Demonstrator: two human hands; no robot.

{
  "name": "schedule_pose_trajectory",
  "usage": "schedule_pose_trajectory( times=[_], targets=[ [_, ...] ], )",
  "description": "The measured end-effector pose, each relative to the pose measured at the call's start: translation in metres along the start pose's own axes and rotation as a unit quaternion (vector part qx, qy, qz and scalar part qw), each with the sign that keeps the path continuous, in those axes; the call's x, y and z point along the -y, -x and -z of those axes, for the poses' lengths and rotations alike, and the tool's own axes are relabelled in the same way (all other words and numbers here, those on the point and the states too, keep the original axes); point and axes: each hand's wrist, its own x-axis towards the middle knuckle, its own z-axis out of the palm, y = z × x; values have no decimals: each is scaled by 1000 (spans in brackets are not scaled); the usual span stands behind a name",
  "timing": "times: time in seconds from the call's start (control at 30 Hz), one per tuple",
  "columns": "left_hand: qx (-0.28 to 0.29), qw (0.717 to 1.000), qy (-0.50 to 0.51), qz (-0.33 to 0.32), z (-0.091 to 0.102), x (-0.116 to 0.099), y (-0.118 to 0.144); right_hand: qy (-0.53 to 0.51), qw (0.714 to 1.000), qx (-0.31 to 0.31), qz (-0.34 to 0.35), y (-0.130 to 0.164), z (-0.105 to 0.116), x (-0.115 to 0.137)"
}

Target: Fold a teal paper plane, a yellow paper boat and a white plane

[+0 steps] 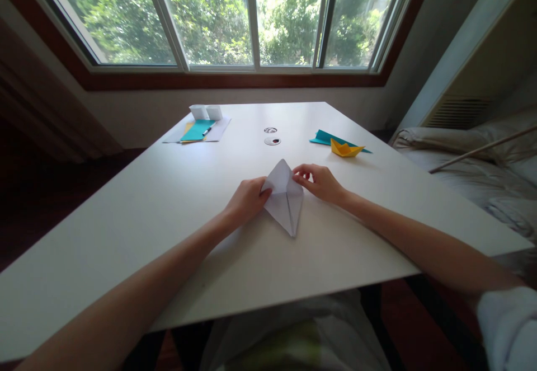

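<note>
At the middle of the white tabletop point(168, 214) lies a folded white paper point(285, 200), pointed at both ends. Left hand point(247, 200) pinches its left corner between fingers and thumb; right hand point(321, 182) grips the right corner the same way. Farther back sit a yellow paper boat point(346, 148) on a teal sheet point(325, 137), and two white paper boxes point(205, 112) near a teal card point(197, 130).

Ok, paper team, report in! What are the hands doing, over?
Left hand and right hand both pinching the white folded paper, flat on table. Yellow paper boat sits apart, nothing in the way. Over.
</note>
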Motion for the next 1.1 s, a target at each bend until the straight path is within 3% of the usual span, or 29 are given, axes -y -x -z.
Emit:
schedule_pose_trajectory(
  times=[0.47,0.53,0.7,0.8,0.93,1.1],
  targets=[
    [9,999,-17,-32,0,-3,1,-32,998,-55,3,-6,1,12],
    [10,999,-15,-33,0,-4,1,-29,999,-27,4,-6,2,10],
    [9,999,-22,-23,2,-5,3,-22,994,111,-4,0,2,-1],
    [17,999,28,-11,9,3,0,-28,990,136,-2,2,1,-6],
    [65,982,175,13,23,24,-7,-46,990,136,-10,3,0,-10],
    [189,966,174,-20,33,37,-10,-58,989,131,-19,3,0,-11]
  ],
)
